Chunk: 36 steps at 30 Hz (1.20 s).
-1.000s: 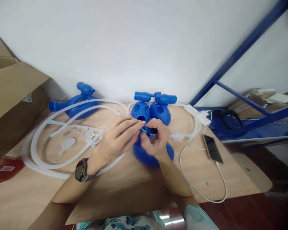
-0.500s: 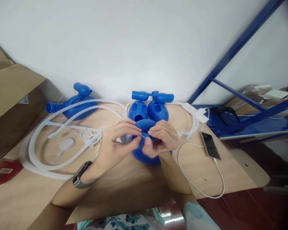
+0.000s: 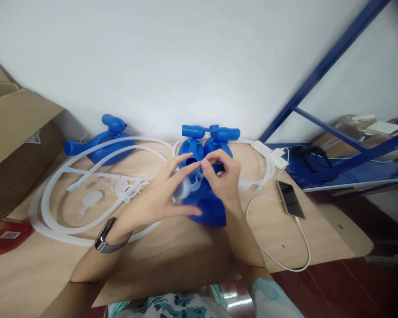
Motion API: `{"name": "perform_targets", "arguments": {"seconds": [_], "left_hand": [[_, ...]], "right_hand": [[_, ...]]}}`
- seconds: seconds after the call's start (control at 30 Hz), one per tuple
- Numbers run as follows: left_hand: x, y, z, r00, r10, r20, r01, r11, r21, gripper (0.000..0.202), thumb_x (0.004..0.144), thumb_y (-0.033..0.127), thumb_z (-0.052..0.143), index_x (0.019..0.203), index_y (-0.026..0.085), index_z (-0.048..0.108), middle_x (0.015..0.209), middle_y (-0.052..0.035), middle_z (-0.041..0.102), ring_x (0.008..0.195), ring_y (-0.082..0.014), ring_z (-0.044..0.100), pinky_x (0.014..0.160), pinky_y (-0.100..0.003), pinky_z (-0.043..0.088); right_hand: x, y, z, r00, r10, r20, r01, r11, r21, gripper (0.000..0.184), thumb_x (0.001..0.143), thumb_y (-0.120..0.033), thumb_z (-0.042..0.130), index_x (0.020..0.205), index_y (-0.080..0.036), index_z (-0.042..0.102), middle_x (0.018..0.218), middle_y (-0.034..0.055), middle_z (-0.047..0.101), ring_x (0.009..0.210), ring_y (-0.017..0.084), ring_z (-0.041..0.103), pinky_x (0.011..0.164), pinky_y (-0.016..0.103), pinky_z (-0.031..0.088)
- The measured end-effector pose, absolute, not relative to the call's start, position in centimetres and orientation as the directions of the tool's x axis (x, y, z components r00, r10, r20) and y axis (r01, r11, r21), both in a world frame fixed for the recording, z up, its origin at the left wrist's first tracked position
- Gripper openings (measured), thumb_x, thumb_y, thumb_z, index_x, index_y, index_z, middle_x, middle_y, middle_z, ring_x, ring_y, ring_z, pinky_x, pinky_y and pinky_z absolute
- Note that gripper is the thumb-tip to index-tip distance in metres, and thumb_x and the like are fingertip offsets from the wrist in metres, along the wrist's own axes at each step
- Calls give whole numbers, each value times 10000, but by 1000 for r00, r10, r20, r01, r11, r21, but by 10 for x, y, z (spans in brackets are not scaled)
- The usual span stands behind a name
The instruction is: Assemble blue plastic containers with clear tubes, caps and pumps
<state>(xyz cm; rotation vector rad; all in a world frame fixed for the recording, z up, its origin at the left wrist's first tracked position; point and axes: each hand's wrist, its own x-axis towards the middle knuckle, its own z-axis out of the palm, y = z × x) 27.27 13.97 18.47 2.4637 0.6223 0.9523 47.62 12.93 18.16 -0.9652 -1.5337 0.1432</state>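
My left hand (image 3: 159, 194) and my right hand (image 3: 223, 176) meet over a blue rubber bulb (image 3: 209, 207) in the middle of the wooden table (image 3: 172, 260). Both hands pinch a small clear plastic fitting (image 3: 187, 185) held against the bulb's top. The left thumb presses on the bulb's side. A watch sits on my left wrist. Two more blue bulbs with nozzles (image 3: 194, 145) stand just behind, against the wall.
Another blue bulb (image 3: 99, 143) lies at the back left with coiled clear tubing (image 3: 56, 207) and small clear parts. A cardboard box (image 3: 16, 141) stands left. A phone (image 3: 290, 199) with white cable lies right, near blue shelving (image 3: 334, 145).
My hands have risen a little over the bulb and now pinch the clear fitting near its top; the bulb has turned slightly under them.
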Motion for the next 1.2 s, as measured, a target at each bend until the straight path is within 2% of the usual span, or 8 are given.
{"name": "perform_targets", "arguments": {"seconds": [0.07, 0.17, 0.37, 0.5, 0.77, 0.9, 1.07, 1.2], "left_hand": [[269, 145, 182, 662, 516, 544, 315, -850, 423, 922, 899, 530, 803, 1667, 319, 338, 1667, -161, 415, 1520, -372, 450, 1212, -532, 459], [263, 155, 179, 614, 448, 650, 358, -892, 276, 805, 962, 536, 726, 1645, 295, 374, 1526, -148, 584, 1354, -334, 617, 1121, -469, 530], [257, 169, 169, 541, 412, 733, 402, -892, 206, 812, 811, 794, 735, 1350, 201, 600, 1105, -109, 766, 909, -283, 745, 816, -372, 581], [258, 176, 159, 539, 334, 774, 396, -911, 117, 652, 956, 757, 533, 1297, 205, 589, 943, -68, 757, 720, -243, 706, 666, -340, 524], [267, 161, 153, 413, 638, 650, 595, -730, 337, 731, 991, 780, 283, 1269, 190, 614, 870, -70, 700, 676, -251, 650, 649, -342, 458], [271, 159, 153, 385, 655, 650, 532, -733, 423, 664, 1020, 734, 331, 1317, 191, 572, 1048, -104, 731, 850, -268, 699, 769, -370, 508], [269, 170, 153, 411, 569, 712, 419, -812, 407, 610, 1011, 685, 444, 1347, 189, 562, 1198, -129, 740, 1021, -296, 719, 881, -406, 545], [265, 174, 157, 428, 568, 703, 433, -812, 392, 547, 1007, 623, 485, 1327, 191, 588, 1177, -116, 752, 1001, -289, 722, 879, -395, 553]], "right_hand": [[480, 132, 185, 124, 779, 614, 356, 543, -761, 319, 1011, -439, 609, 778, -221, 617, 668, -32, 591, 600, 126, 538, 596, 268, 459], [484, 134, 189, 49, 862, 505, 259, 477, -840, 451, 1003, -619, 589, 822, -212, 658, 742, -12, 624, 670, 137, 568, 649, 276, 491], [482, 123, 190, -95, 884, 458, 335, 461, -822, 692, 598, -663, 960, 1060, -233, 678, 1000, 17, 710, 890, 205, 678, 782, 321, 587], [479, 122, 183, -78, 823, 563, 409, 542, -734, 656, 639, -660, 945, 1067, -245, 671, 994, 17, 705, 901, 213, 692, 783, 331, 600], [481, 123, 178, -113, 593, 797, 634, 661, -402, 580, 759, -638, 892, 1113, -250, 646, 868, 10, 674, 767, 191, 650, 712, 333, 576], [482, 121, 178, -165, 447, 879, 678, 698, -228, 481, 811, -515, 901, 1123, -251, 648, 857, 12, 687, 746, 190, 640, 723, 341, 568], [482, 121, 179, -171, 540, 824, 683, 668, -296, 597, 877, -556, 830, 1372, -296, 620, 994, 20, 698, 876, 211, 667, 835, 369, 596], [484, 122, 182, -333, 567, 754, 711, 676, -195, 469, 999, -541, 679, 1425, -352, 631, 1068, 37, 612, 969, 198, 642, 886, 347, 597]]}}
